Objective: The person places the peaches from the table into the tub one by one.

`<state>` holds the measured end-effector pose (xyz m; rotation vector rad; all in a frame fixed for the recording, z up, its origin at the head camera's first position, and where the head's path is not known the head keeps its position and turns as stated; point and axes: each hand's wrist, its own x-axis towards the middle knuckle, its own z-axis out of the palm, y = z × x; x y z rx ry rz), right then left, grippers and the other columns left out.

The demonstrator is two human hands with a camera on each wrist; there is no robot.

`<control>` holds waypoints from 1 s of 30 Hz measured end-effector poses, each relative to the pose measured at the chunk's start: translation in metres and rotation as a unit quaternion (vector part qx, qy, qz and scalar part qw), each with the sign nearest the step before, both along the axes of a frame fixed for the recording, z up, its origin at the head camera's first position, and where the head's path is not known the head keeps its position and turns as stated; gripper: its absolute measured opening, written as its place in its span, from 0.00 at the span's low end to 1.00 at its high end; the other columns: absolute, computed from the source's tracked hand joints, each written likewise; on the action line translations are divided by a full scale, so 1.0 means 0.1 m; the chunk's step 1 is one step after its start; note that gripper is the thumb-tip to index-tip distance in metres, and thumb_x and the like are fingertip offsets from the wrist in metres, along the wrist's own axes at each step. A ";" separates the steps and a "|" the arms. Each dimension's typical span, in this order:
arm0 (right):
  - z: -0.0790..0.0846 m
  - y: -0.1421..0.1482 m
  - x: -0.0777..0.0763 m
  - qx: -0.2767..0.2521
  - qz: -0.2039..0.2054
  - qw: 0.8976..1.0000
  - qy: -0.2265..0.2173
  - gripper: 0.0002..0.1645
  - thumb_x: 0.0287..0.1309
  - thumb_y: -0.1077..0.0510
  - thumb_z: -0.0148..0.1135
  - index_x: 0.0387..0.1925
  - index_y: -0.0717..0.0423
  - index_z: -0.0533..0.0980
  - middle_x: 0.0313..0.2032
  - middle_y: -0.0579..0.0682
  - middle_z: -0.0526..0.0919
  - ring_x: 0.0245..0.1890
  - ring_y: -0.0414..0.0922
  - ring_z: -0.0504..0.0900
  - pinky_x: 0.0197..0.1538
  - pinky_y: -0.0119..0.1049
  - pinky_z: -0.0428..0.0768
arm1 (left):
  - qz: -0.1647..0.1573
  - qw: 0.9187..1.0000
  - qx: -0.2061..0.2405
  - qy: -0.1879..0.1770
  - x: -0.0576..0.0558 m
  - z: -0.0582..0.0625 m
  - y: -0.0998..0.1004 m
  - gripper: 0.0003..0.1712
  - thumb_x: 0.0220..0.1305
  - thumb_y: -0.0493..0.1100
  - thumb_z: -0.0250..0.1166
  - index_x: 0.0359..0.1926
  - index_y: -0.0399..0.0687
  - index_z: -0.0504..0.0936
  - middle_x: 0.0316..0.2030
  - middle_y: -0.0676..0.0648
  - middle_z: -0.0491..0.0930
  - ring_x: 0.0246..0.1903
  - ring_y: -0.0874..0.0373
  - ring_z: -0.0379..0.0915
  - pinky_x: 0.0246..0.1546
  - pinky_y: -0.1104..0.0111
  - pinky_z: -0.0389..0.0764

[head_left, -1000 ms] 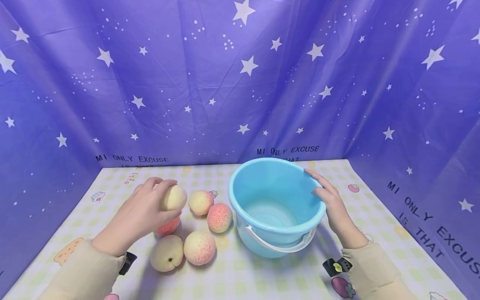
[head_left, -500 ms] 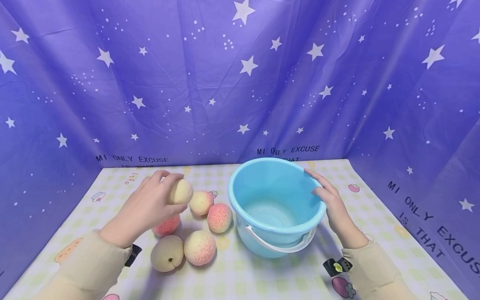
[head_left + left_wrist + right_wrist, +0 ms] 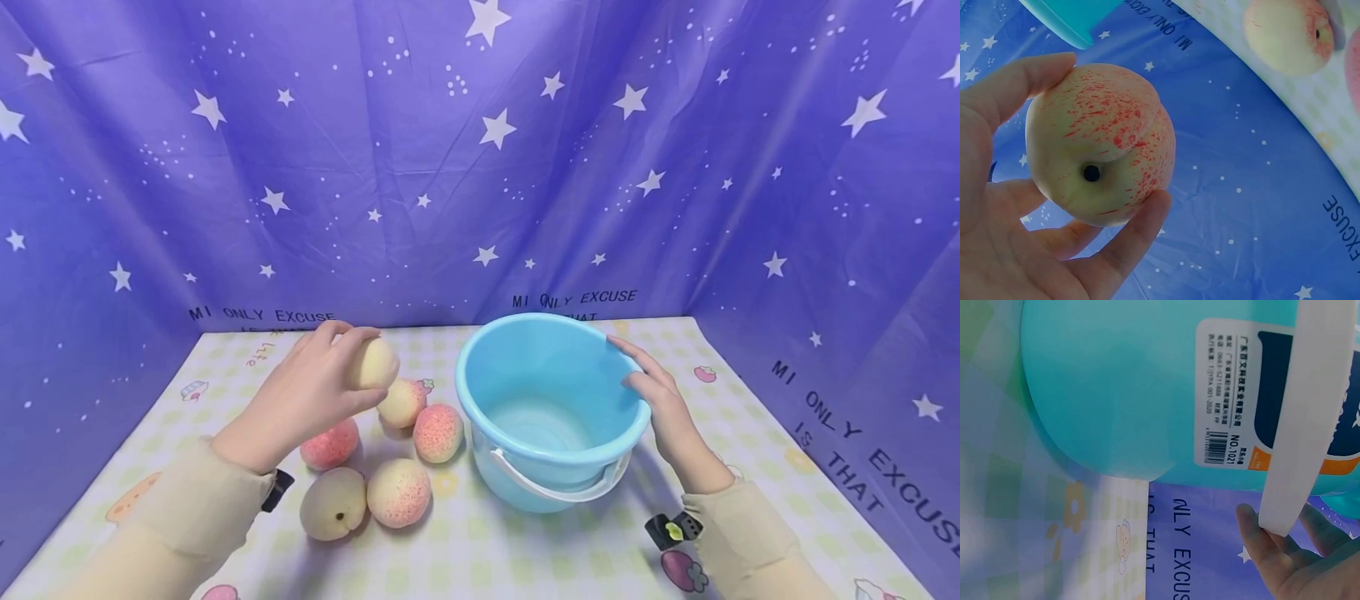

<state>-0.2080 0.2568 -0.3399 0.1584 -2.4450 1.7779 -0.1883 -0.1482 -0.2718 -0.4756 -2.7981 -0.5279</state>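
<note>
My left hand [image 3: 318, 379] grips a pale peach [image 3: 373, 364], held up over the other fruit. Close up in the left wrist view, thumb and fingers curl around that peach [image 3: 1104, 137], which shows red speckles and a dark stem hole. On the right stands a light blue bucket [image 3: 540, 479], upright, its white handle [image 3: 555, 492] hanging down at the front. My right hand [image 3: 667, 408] holds the bucket's right rim, with the thumb hooked over the edge. In the right wrist view, fingers [image 3: 1260, 544] show beside the white handle at the labelled wall of the bucket [image 3: 1116, 394].
Several more peaches lie left of the bucket: a red one [image 3: 330, 442], a yellowish one [image 3: 334, 504], a speckled one [image 3: 399, 493] and two behind, including a pinkish one [image 3: 438, 433]. A checked cloth [image 3: 480, 558] covers the table. A purple star-print curtain [image 3: 420, 150] surrounds it.
My left hand has risen and moved right with the peach, uncovering more of the red peach beneath. The right hand and the bucket have stayed in place.
</note>
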 end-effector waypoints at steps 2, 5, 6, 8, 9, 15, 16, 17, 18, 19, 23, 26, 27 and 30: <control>0.00 0.00 0.00 0.000 -0.001 1.000 0.000 0.39 0.59 0.63 0.41 0.75 0.50 0.59 0.75 0.53 0.57 0.59 0.45 0.68 0.49 0.24 0.73 | -0.003 1.000 -0.001 0.002 -0.01 0.02 0.02 0.36 0.54 0.51 0.72 0.63 0.47 0.73 0.54 0.36 0.73 0.49 0.37 0.73 0.42 0.48 0.76; 0.01 0.00 0.00 0.001 -0.003 1.000 -0.001 0.39 0.59 0.63 0.42 0.75 0.50 0.59 0.75 0.53 0.58 0.59 0.44 0.68 0.49 0.24 0.73 | -0.008 1.000 0.000 0.004 -0.01 0.05 0.05 0.36 0.54 0.51 0.72 0.63 0.47 0.73 0.54 0.36 0.73 0.49 0.38 0.73 0.42 0.48 0.76; 0.01 0.00 0.00 0.001 -0.003 1.000 -0.001 0.39 0.59 0.63 0.42 0.75 0.50 0.59 0.75 0.53 0.58 0.59 0.44 0.68 0.49 0.24 0.73 | -0.009 1.000 0.001 0.004 -0.01 0.06 0.06 0.36 0.54 0.51 0.72 0.64 0.47 0.73 0.54 0.36 0.73 0.49 0.38 0.72 0.42 0.48 0.76; 0.00 0.00 0.00 -0.001 -0.003 1.000 -0.002 0.39 0.59 0.63 0.42 0.75 0.51 0.59 0.75 0.53 0.58 0.59 0.44 0.68 0.49 0.24 0.73 | -0.013 1.000 0.005 0.005 -0.02 0.07 0.08 0.37 0.54 0.51 0.72 0.64 0.48 0.73 0.55 0.37 0.73 0.49 0.39 0.72 0.43 0.49 0.76; 0.00 0.00 0.00 -0.002 -0.003 1.000 -0.003 0.39 0.59 0.63 0.42 0.75 0.51 0.59 0.75 0.53 0.58 0.59 0.44 0.68 0.49 0.23 0.73 | -0.013 1.000 0.007 0.005 -0.02 0.07 0.08 0.37 0.54 0.51 0.72 0.64 0.48 0.73 0.54 0.37 0.73 0.49 0.40 0.72 0.43 0.49 0.76; 0.00 0.00 0.00 -0.003 -0.003 1.000 -0.004 0.39 0.59 0.63 0.42 0.75 0.50 0.59 0.75 0.52 0.57 0.61 0.45 0.67 0.50 0.23 0.73 | -0.013 1.000 0.014 0.001 -0.04 0.11 0.16 0.37 0.54 0.51 0.72 0.65 0.51 0.73 0.55 0.39 0.73 0.49 0.41 0.71 0.42 0.51 0.77; 0.01 0.00 0.00 -0.003 -0.003 1.000 -0.003 0.39 0.59 0.63 0.42 0.75 0.50 0.59 0.75 0.53 0.57 0.60 0.45 0.67 0.50 0.23 0.73 | -0.016 1.000 0.015 0.002 -0.05 0.12 0.17 0.37 0.53 0.51 0.72 0.64 0.51 0.73 0.55 0.38 0.73 0.49 0.41 0.71 0.42 0.51 0.77; 0.01 0.00 0.00 -0.003 -0.003 1.000 -0.003 0.39 0.59 0.63 0.42 0.75 0.50 0.59 0.75 0.53 0.57 0.60 0.45 0.67 0.50 0.24 0.73 | -0.017 1.000 0.016 0.002 -0.06 0.13 0.19 0.37 0.53 0.51 0.72 0.64 0.51 0.73 0.55 0.38 0.73 0.48 0.41 0.71 0.42 0.51 0.77; 0.01 0.00 0.00 -0.003 -0.003 1.000 -0.002 0.39 0.59 0.63 0.42 0.75 0.50 0.59 0.75 0.53 0.57 0.60 0.44 0.67 0.49 0.24 0.73 | -0.018 1.000 0.018 0.003 -0.07 0.14 0.21 0.37 0.53 0.51 0.72 0.64 0.51 0.73 0.55 0.38 0.73 0.48 0.41 0.71 0.42 0.51 0.77; 0.01 0.00 0.00 -0.003 -0.004 1.000 -0.002 0.39 0.59 0.63 0.42 0.75 0.50 0.59 0.75 0.53 0.58 0.59 0.44 0.68 0.49 0.24 0.73 | -0.021 1.000 0.019 0.004 -0.07 0.15 0.22 0.37 0.53 0.51 0.72 0.64 0.51 0.73 0.55 0.38 0.73 0.48 0.41 0.71 0.43 0.51 0.76; 0.00 0.00 0.00 -0.003 -0.003 1.000 -0.002 0.39 0.59 0.63 0.42 0.75 0.50 0.59 0.75 0.53 0.58 0.59 0.43 0.68 0.49 0.24 0.73 | -0.029 0.999 0.021 0.016 -0.09 0.18 0.28 0.36 0.52 0.50 0.72 0.63 0.51 0.74 0.55 0.38 0.73 0.48 0.40 0.71 0.43 0.51 0.75; 0.00 0.00 0.00 -0.005 -0.002 1.000 -0.001 0.39 0.59 0.63 0.42 0.75 0.50 0.59 0.75 0.53 0.57 0.59 0.43 0.67 0.49 0.23 0.73 | -0.035 0.999 0.022 0.021 -0.09 0.20 0.32 0.36 0.52 0.49 0.72 0.63 0.50 0.75 0.55 0.37 0.73 0.48 0.40 0.71 0.43 0.51 0.76; 0.00 0.00 0.00 -0.005 -0.001 1.000 0.000 0.39 0.59 0.63 0.42 0.75 0.50 0.59 0.75 0.53 0.57 0.60 0.44 0.67 0.49 0.24 0.73 | -0.037 0.999 0.023 0.020 -0.09 0.21 0.34 0.36 0.52 0.49 0.72 0.63 0.50 0.75 0.55 0.37 0.73 0.48 0.40 0.71 0.43 0.51 0.76; 0.00 0.00 0.00 -0.005 -0.001 1.000 0.001 0.39 0.59 0.63 0.42 0.75 0.50 0.59 0.75 0.53 0.57 0.60 0.45 0.67 0.49 0.24 0.74 | -0.043 0.999 0.025 0.021 -0.09 0.23 0.38 0.36 0.52 0.49 0.72 0.64 0.51 0.74 0.56 0.38 0.73 0.49 0.40 0.71 0.44 0.50 0.77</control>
